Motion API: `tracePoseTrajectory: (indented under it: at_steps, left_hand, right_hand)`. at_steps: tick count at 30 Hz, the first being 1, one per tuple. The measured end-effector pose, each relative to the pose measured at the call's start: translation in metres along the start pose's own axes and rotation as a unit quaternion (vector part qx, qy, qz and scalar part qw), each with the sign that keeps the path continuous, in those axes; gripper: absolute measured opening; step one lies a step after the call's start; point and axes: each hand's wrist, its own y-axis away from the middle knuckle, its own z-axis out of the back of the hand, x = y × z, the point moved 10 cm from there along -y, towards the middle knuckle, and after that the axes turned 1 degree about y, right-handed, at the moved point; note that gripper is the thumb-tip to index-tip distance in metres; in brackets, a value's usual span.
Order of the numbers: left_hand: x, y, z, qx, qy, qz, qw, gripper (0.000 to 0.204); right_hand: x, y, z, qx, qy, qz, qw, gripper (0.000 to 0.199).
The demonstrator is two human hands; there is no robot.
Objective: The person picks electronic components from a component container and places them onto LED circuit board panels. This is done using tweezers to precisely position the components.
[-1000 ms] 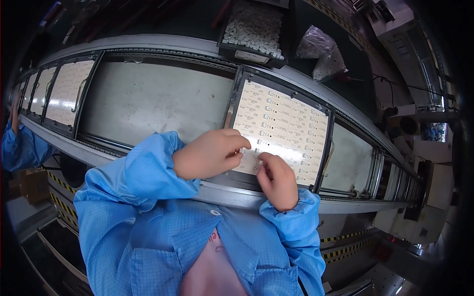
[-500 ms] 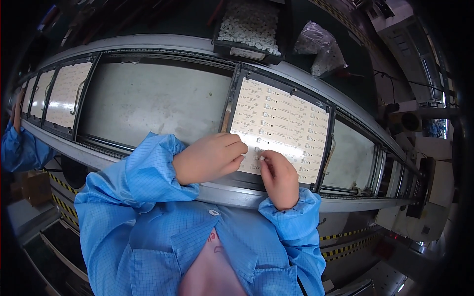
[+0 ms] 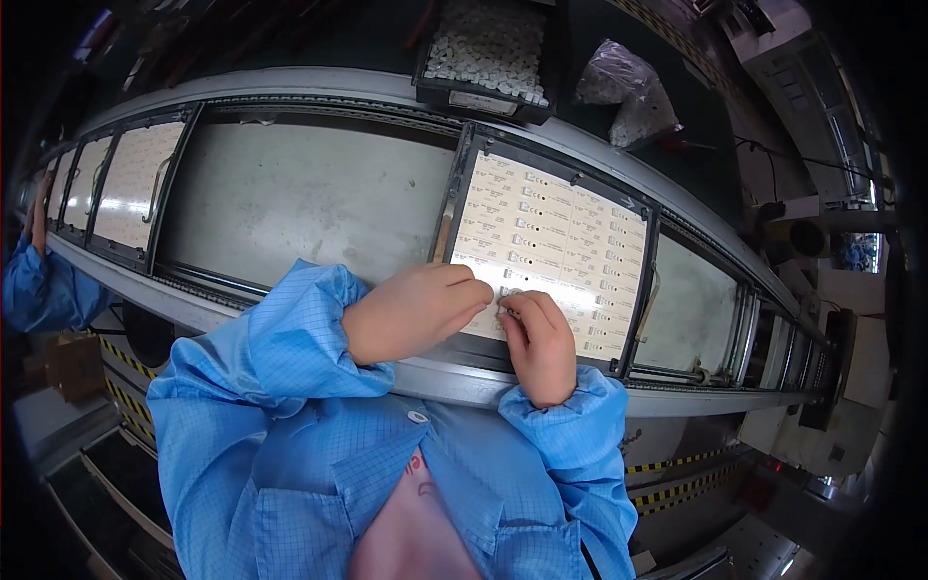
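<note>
A cream circuit board panel (image 3: pixel 551 227) printed with rows of markings lies in a black frame (image 3: pixel 650 290), small white connectors standing along its rows. Over the panel's near left part, my left hand (image 3: pixel 416 311) is closed with curled fingers; whatever is in them is hidden. My right hand (image 3: pixel 543 340) pinches a small white connector (image 3: pixel 504 310) between thumb and forefinger, low over the panel's near edge. The fingertips of both hands almost meet there.
The frame rides on a conveyor with metal rails (image 3: pixel 440 379). Beyond it stand a black bin (image 3: pixel 483 102) heaped with small white parts and a clear plastic bag (image 3: pixel 633 97). More framed panels (image 3: pixel 135 179) sit at left, near another person's blue sleeve (image 3: pixel 48 290).
My right hand has moved slightly left, bringing its fingertips down to the panel beside the left hand. The left hand has shifted slightly right, still closed.
</note>
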Motion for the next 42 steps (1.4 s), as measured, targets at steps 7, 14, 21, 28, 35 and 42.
tracePoseTrajectory:
  at_steps: [7, 14, 21, 28, 35, 42]
  left_hand:
    - [0.002, 0.005, -0.014, 0.041, 0.074, 0.102, 0.991, 0.018]
    - [-0.01, 0.004, -0.033, 0.04, -0.026, 0.029, 0.998, 0.022]
    - [-0.017, -0.003, -0.055, 0.065, -0.124, 0.002, 0.99, 0.024]
    - [-0.02, -0.005, -0.057, 0.075, -0.146, -0.007, 0.986, 0.024]
    - [-0.026, -0.005, -0.057, 0.078, -0.149, -0.032, 0.985, 0.025]
    - [-0.034, -0.008, -0.06, 0.08, -0.205, -0.041, 0.975, 0.023]
  right_hand:
    - [-0.002, 0.001, 0.002, -0.004, -0.023, 0.002, 1.0, 0.016]
    - [0.003, -0.001, 0.001, 0.014, -0.02, 0.041, 0.999, 0.021]
    - [-0.024, 0.018, 0.05, -0.076, -0.061, -0.077, 0.992, 0.025]
    - [-0.037, 0.031, 0.058, -0.091, -0.092, -0.07, 0.989, 0.023]
    - [-0.04, 0.033, 0.059, -0.095, -0.113, -0.073, 0.986, 0.023]
    - [-0.04, 0.028, 0.056, -0.094, -0.122, -0.071, 0.986, 0.022]
